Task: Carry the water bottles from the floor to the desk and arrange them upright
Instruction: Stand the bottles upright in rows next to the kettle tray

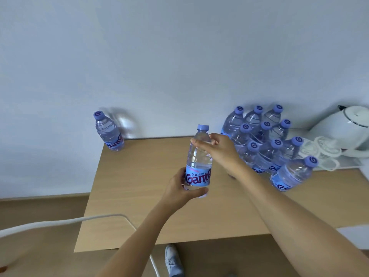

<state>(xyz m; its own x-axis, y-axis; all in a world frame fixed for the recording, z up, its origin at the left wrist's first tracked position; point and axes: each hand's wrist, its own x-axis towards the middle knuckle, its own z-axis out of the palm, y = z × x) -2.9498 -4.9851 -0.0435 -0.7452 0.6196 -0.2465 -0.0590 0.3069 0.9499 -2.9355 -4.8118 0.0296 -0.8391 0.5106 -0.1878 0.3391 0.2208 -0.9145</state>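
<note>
Head view showed me the desk (pixel 139 206) first, light wood against the wall, with a white kettle (pixel 347 128) at its far right corner and a white cable (pixel 60 221) crossing the near left edge. Next down in size, the cluster of bottles (pixel 263 140) stood upright at the right rear, packed touching; the front bottle (pixel 292 173) of that group looked tilted to me, though wide-angle distortion could explain it. One lone bottle (pixel 108 130) stood at the far left corner, very near the edge. Smaller again, the held bottle (pixel 198 160) was upright above mid-desk, not set down as far as I could tell. Left hand (pixel 182 188) had fingers and thumb wrapped round the label end; right hand (pixel 216 146) pinched the shoulder just under the cap.

Risks I judged: setting it down beside the cluster could nudge the front bottle and topple the packed neighbours. Right forearm passed close to that bottle, so a sweep back could clip it. Lone bottle could go off the corner if the desk got bumped. Cable could snag an arm
</note>
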